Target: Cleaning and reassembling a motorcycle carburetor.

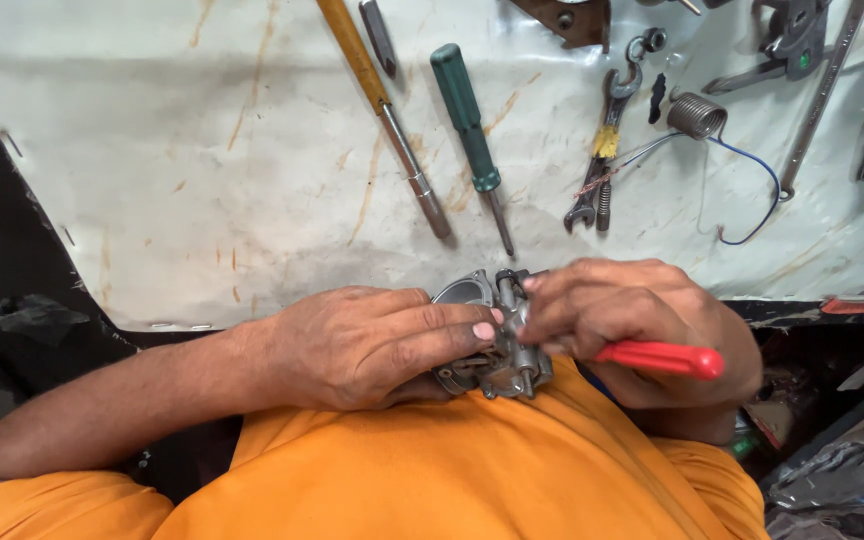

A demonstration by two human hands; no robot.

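A small grey metal carburettor-like part is held close to my body, over my orange shirt. My left hand wraps around its left side, fingers laid across the top. My right hand grips a tool with a red handle, its tip hidden at the part's right side under my fingers. Much of the part is covered by both hands.
On the stained white sheet beyond lie a green-handled screwdriver, a yellow-handled screwdriver, an open-ended spanner, a coil spring with a blue wire, and more tools at the far right. Dark clutter lies along both sides.
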